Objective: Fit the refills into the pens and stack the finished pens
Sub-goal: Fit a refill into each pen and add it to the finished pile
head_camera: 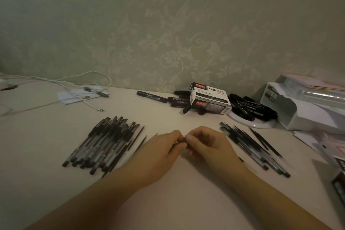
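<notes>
My left hand (160, 153) and my right hand (207, 145) meet at the table's middle, fingers curled, fingertips pinching a small dark pen part that is almost wholly hidden between them. A stack of capped black gel pens (101, 144) lies to the left. Loose thin refills (137, 137) lie beside that stack, close to my left hand. On the right lies a looser heap of pens and refills (252, 147). A dark end (241, 159) pokes out behind my right wrist.
Black markers (152, 96) and a marker box (210, 101) sit at the back by the wall, more markers (252, 107) on a white round plate (259, 124). White cables (80, 91) lie back left. A white organiser (298, 110) and papers (321, 145) crowd the right edge.
</notes>
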Demonstrator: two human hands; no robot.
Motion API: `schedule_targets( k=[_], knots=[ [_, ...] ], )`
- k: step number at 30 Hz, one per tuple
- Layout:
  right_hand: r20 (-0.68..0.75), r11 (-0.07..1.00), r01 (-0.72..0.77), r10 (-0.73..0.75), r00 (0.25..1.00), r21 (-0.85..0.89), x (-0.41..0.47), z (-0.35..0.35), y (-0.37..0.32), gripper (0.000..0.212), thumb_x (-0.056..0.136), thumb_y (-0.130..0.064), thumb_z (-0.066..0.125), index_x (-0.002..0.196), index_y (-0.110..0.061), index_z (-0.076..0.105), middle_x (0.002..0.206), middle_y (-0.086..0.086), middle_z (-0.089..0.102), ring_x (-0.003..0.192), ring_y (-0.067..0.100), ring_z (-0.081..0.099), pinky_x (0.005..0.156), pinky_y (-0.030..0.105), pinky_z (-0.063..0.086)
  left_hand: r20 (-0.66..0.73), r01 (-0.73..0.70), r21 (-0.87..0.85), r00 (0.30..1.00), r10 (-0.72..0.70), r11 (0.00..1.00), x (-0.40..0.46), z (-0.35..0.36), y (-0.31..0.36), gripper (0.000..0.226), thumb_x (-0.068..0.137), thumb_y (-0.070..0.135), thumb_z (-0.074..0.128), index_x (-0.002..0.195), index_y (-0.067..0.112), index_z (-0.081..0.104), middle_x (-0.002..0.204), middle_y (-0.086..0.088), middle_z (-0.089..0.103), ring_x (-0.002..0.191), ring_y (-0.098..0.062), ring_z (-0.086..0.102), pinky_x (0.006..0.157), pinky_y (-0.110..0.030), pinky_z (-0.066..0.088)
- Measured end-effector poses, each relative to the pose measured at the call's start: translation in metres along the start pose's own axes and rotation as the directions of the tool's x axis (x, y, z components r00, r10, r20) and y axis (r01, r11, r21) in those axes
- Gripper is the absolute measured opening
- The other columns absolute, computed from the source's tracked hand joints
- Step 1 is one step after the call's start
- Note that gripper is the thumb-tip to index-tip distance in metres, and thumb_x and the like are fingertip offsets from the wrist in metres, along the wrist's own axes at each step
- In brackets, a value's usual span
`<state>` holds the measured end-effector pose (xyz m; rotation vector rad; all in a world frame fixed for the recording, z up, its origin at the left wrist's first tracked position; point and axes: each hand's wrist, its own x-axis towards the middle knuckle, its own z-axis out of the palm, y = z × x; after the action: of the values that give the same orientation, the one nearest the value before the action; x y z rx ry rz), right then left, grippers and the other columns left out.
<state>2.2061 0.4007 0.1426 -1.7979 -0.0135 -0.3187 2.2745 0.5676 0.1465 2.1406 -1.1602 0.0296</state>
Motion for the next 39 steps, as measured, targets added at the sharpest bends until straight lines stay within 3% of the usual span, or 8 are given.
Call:
schedule_targets(
  k=[3,8,11,15,21,26,35,39],
  knots=[
    [0.028,1.000,-0.008,0.008,1.000,0.004,0.001,0.002,0.003,0.010,0.093,-0.025,0.067,0.085,-0.020,0.067,0.071,0.006,0.072,0.062,0.016,0.067,0.057,0.020,0.051,0.026,-0.013,0.112,1.000,0.010,0.994,0.000,-0.002,-0.003,0.018,0.099,0.042,0.041,0.080,0.040,0.041,0.061,0.013,0.049,0.058,0.001,0.048,0.049,-0.017,0.026],
    [0.021,0.996,-0.008,0.006,1.000,0.084,0.004,0.000,0.004,0.018,0.086,-0.029,0.067,0.084,-0.012,0.064,0.065,0.006,0.070,0.057,0.015,0.065,0.054,0.019,0.050,-0.004,-0.020,0.165,1.000,0.021,0.986,0.003,-0.004,-0.003,0.017,0.096,0.049,0.040,0.090,0.037,0.050,0.064,0.026,0.053,0.053,0.000,0.047,0.046,-0.020,0.025],
    [0.020,0.993,0.000,-0.003,1.000,0.117,0.004,0.000,0.003,0.020,0.083,-0.029,0.069,0.082,-0.009,0.065,0.066,0.008,0.070,0.055,0.014,0.064,0.055,0.020,0.051,-0.011,-0.018,0.166,1.000,0.020,0.986,0.004,-0.005,-0.003,0.020,0.096,0.051,0.041,0.091,0.037,0.055,0.060,0.022,0.052,0.054,0.002,0.047,0.046,-0.016,0.022],
    [-0.029,0.996,0.014,-0.011,1.000,0.087,0.004,-0.002,0.003,0.019,0.083,-0.030,0.071,0.080,-0.012,0.065,0.071,0.011,0.071,0.058,0.014,0.064,0.059,0.024,0.053,-0.013,-0.015,0.173,1.000,0.017,0.985,0.004,-0.006,-0.003,0.021,0.096,0.052,0.040,0.098,0.043,0.059,0.062,0.027,0.053,0.057,0.004,0.049,0.046,-0.014,0.031],
    [-0.192,0.985,0.054,-0.085,0.978,-0.161,0.001,-0.002,0.003,0.007,0.090,-0.027,0.069,0.085,-0.032,0.067,0.084,-0.007,0.072,0.073,0.006,0.068,0.069,0.016,0.053,-0.054,0.046,0.260,0.998,-0.033,0.965,0.002,-0.004,-0.008,0.024,0.096,0.055,0.035,0.101,0.039,0.053,0.062,0.011,0.050,0.055,-0.002,0.048,0.045,-0.015,0.023],
    [-0.183,0.774,0.071,-0.236,0.954,-0.629,0.001,-0.009,0.006,0.010,0.088,-0.025,0.071,0.093,-0.033,0.069,0.088,-0.022,0.066,0.091,-0.006,0.058,0.072,0.005,0.041,-0.126,0.153,0.356,0.985,-0.115,0.922,0.003,-0.007,-0.016,0.018,0.098,0.049,0.035,0.091,0.034,0.042,0.064,0.011,0.047,0.056,-0.002,0.045,0.045,-0.020,0.025],
    [-0.157,0.714,0.033,-0.198,0.968,-0.699,0.004,-0.010,0.014,0.007,0.089,-0.026,0.071,0.093,-0.031,0.068,0.090,-0.019,0.062,0.089,0.003,0.056,0.074,0.012,0.043,-0.256,0.338,0.421,0.934,-0.248,0.841,0.003,-0.014,-0.026,0.024,0.099,0.046,0.037,0.103,0.025,0.049,0.080,0.008,0.056,0.068,-0.010,0.053,0.048,-0.023,0.033],
    [-0.159,0.714,0.039,-0.209,0.965,-0.699,0.003,-0.011,0.012,0.011,0.092,-0.030,0.067,0.103,-0.029,0.067,0.099,-0.016,0.061,0.096,0.004,0.054,0.080,0.015,0.041,-0.237,0.274,0.412,0.953,-0.188,0.869,0.003,-0.014,-0.019,0.023,0.099,0.044,0.037,0.104,0.026,0.049,0.089,0.008,0.057,0.076,-0.011,0.054,0.059,-0.024,0.041]
  ],
)
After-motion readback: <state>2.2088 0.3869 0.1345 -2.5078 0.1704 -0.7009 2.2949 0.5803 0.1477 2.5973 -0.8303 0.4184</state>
